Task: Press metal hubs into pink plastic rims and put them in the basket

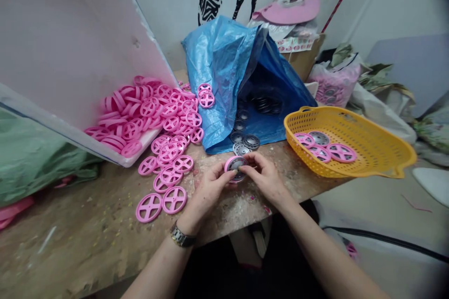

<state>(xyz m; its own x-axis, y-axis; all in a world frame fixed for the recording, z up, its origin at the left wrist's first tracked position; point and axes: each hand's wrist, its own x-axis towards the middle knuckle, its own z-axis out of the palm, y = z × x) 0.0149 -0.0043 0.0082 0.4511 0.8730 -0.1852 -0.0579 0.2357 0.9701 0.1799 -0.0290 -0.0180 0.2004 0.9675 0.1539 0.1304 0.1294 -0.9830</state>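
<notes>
My left hand and my right hand meet over the worn wooden table. Together they pinch a pink toy wheel with a silver hubcap set in its face. Fingers of both hands curl round its rim. A watch sits on my left wrist. Just behind the hands lie a few loose silver hubcaps at the mouth of a blue plastic bag. Several bare pink wheels lie to the left of my left hand.
A tipped white foam box spills a heap of pink wheels. On the right, a yellow basket holds wheels fitted with hubcaps. Behind it are a cardboard box, bags and a pink hat. The table's edge runs just under my wrists.
</notes>
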